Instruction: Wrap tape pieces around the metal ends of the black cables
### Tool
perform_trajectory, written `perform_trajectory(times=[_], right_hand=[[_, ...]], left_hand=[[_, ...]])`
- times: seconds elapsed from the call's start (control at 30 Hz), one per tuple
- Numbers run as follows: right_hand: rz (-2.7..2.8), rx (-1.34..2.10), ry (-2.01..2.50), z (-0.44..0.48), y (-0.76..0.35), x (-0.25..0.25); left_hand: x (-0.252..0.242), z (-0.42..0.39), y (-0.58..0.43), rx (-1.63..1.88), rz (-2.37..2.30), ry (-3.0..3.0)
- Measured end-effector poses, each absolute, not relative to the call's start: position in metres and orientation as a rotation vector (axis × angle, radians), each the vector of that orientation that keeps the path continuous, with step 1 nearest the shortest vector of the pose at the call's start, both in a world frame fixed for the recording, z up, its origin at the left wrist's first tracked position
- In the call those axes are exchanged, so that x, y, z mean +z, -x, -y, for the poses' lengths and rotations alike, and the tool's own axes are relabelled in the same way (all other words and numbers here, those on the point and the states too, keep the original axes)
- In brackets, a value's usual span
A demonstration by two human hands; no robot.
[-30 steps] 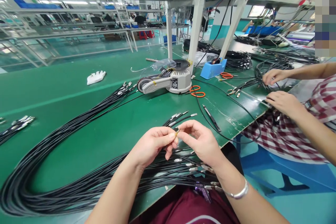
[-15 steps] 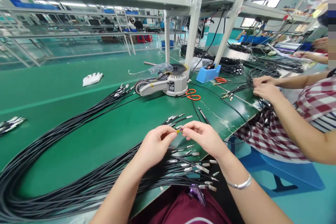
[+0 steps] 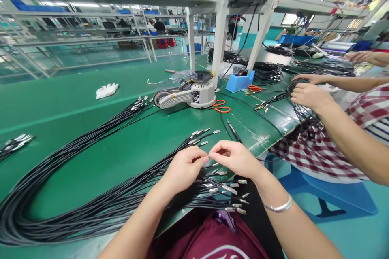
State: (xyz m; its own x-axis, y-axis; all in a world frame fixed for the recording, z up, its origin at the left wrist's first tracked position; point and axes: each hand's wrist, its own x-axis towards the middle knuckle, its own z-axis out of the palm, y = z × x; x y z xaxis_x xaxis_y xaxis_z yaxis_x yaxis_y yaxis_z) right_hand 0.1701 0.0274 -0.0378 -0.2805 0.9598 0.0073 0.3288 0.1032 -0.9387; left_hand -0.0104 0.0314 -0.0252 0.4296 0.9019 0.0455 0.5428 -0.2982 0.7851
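Note:
Fingertip to fingertip, my left hand (image 3: pixel 187 169) and my right hand (image 3: pixel 232 157) meet above the near edge of the table. Both are closed in a pinch. A tiny yellowish piece (image 3: pixel 208 156) barely shows between them; the fingers hide most of it. Below and beside my hands lie the metal connector ends (image 3: pixel 230 189) of a thick bundle of black cables (image 3: pixel 88 210). The bundle bends in a U on the left, and its other ends (image 3: pixel 140 103) lie near the tape dispenser.
The round grey tape dispenser (image 3: pixel 203 94) stands on the green table (image 3: pixel 91 178). Orange-handled scissors (image 3: pixel 221 106), a dark pen-like tool (image 3: pixel 234 131), a blue tape holder (image 3: pixel 240 81) and a white glove (image 3: pixel 107 90) lie around. A co-worker's hands (image 3: pixel 308 95) handle cables at right.
My fingertips have drawn closer together, and the yellow piece between them shows less than before. The view has shifted slightly. The co-worker's hands have moved a little over the cables.

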Motion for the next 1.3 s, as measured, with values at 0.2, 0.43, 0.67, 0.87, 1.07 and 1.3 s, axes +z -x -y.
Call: perform_trajectory(times=[0.2,0.43,0.67,0.87,1.07,1.3], right_hand=[[1.721,1.127,1.304,-0.028,-0.171,-0.046],[1.643,1.128,1.263,-0.029,-0.169,-0.053],[1.613,1.134,1.28,-0.031,-0.173,-0.052],[1.615,1.129,1.276,-0.029,-0.174,-0.052],[1.593,1.164,1.289,-0.027,-0.174,-0.054],[1.621,1.149,1.279,-0.027,-0.177,-0.056]], left_hand=[[-0.009,-0.032,0.035,0.473,-1.383,-1.814],[-0.019,-0.026,0.039,0.417,-1.386,-2.016],[-0.025,-0.027,0.023,0.493,-1.392,-2.086],[-0.02,-0.03,0.013,0.464,-1.364,-2.105],[-0.021,-0.031,0.005,0.466,-1.378,-2.062],[-0.025,-0.032,0.001,0.491,-1.366,-1.911]])
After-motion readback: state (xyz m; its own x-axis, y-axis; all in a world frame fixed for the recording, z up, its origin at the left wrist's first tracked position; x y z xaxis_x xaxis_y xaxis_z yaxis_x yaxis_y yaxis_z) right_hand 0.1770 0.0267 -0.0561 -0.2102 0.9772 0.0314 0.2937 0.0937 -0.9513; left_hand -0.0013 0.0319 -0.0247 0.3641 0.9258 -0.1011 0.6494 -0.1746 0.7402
